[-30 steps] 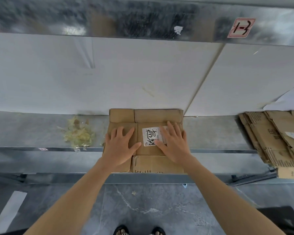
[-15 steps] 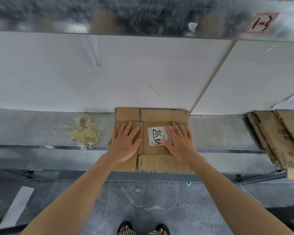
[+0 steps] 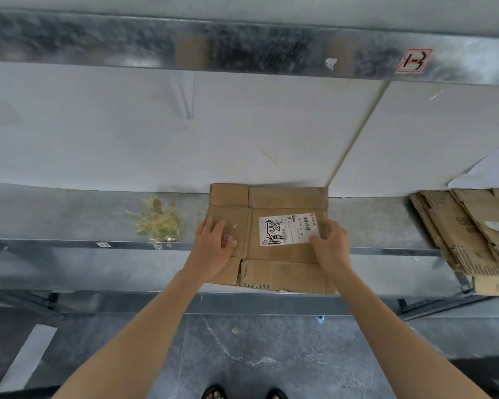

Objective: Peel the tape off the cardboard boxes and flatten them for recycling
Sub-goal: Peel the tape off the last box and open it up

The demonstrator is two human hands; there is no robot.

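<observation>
- The flattened brown cardboard box (image 3: 271,237) lies at 12 o'clock, straight ahead of the person, on the grey metal counter (image 3: 69,214). Its far flaps touch the white back wall, and its near flaps reach out over the counter's front rail.
- The right hand (image 3: 329,243) is at the box's 3 o'clock edge. Its thumb presses on a corner of the white printed shipping label (image 3: 285,230), and its fingers curl round the cardboard edge, gripping it.
- The left hand (image 3: 213,246) covers the 9 o'clock edge with its thumb on the top face, beside a small red sticker. The fingers look bent, but I cannot tell whether they hook under the edge or merely rest on it.
- A crumpled wad of clear yellowish peeled tape (image 3: 159,223) sits at 9 o'clock from the box, near but apart. A stack of flattened brown cardboard (image 3: 467,234) lies well off at 3 o'clock.
- The step in hand seems to be taking up the flattened sheet, probably to move it towards the stack.
- Risks:
  - If only one side is truly held, the sheet may hinge at its creases and spring back open.
  - The overhanging near flaps could catch the front rail and drag the sheet out of the fingers onto the floor.
  - A sweep of the left hand towards 9 o'clock may scatter the tape wad.
  - The label is stuck on and could go into the recycling unpeeled.
</observation>
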